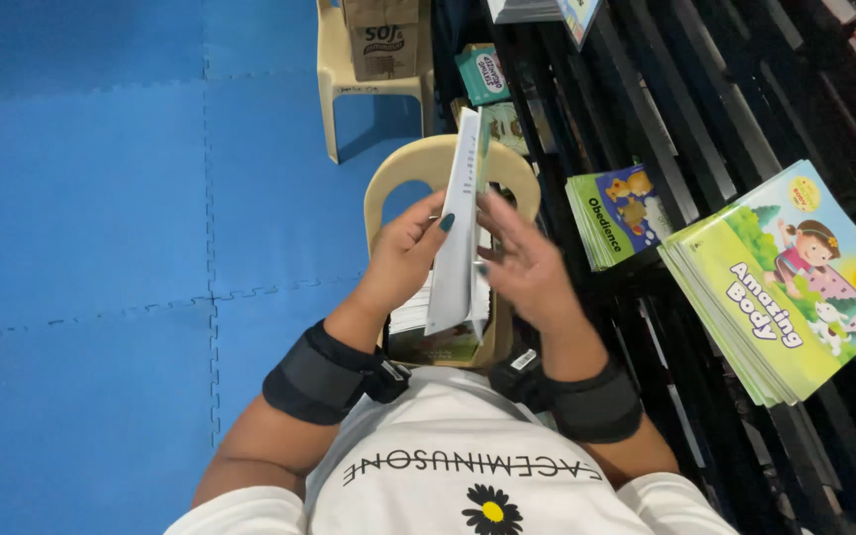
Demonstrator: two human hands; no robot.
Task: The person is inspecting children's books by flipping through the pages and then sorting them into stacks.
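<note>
My left hand (403, 260) grips 1 thin book (458, 228) upright over the chair (388, 178); right hand (527, 263) is open beside it. More books (416, 315), perhaps unsorted, lie beneath.

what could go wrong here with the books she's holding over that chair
1. The thin book stands on edge, pinched by the left hand, while the right hand is open beside it; it could slip or flop over.
2. The pile of books on the beige chair looks loose and might slide off.
3. The green stack overhangs the dark shelf near the right elbow; a bump might tip it.
</note>
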